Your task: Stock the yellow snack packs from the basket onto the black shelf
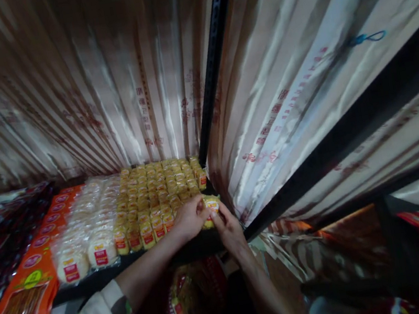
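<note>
Both of my hands meet at the right front corner of a shelf. My left hand (192,217) has its fingers closed against the left side of a small yellow wrapped cake (212,204) with a red and white label. From the right, my right hand (229,228) pinches the same cake between thumb and fingers. Just left of them stand tight rows of matching yellow wrapped cakes (158,227), labels facing forward. Part of the front row is hidden behind my left hand and forearm.
Left of the rows lie white round packaged cakes (100,253), then orange snack bags (31,265) and dark shiny packets (3,237). A black shelf post (215,66) and a slanting black rail (334,142) bound the corner. Printed plastic sheeting (132,73) hangs behind. Below, a bag of yellow packs (188,298) is dim.
</note>
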Demonstrator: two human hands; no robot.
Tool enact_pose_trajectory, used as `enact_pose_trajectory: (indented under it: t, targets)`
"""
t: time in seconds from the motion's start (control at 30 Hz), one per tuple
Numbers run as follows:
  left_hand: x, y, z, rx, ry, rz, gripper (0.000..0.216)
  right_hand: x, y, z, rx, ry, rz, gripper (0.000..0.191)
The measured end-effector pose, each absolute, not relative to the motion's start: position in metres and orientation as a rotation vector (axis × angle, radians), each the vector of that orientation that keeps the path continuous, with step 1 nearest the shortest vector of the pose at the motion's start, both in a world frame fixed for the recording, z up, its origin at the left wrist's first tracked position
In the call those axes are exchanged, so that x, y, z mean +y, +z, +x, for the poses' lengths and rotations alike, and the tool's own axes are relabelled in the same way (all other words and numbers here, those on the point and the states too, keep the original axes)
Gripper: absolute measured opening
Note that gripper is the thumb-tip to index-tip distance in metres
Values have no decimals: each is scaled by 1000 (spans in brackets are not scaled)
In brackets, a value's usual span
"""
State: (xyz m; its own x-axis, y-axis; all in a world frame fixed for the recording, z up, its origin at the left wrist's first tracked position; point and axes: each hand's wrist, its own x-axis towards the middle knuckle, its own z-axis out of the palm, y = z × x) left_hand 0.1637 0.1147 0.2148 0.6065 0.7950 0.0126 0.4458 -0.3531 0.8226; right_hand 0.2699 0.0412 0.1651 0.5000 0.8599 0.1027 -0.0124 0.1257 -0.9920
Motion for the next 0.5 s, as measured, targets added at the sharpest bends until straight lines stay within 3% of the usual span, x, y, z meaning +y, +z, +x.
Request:
enact_pose_trajectory:
  t: [0.27,0.5]
  targets:
    - [158,220,213,1025,533,2132,21,90,144,302,-790,454,-1369,57]
    - [163,216,225,1160,501,2368,35,114,136,311,-837,312,-1609,48]
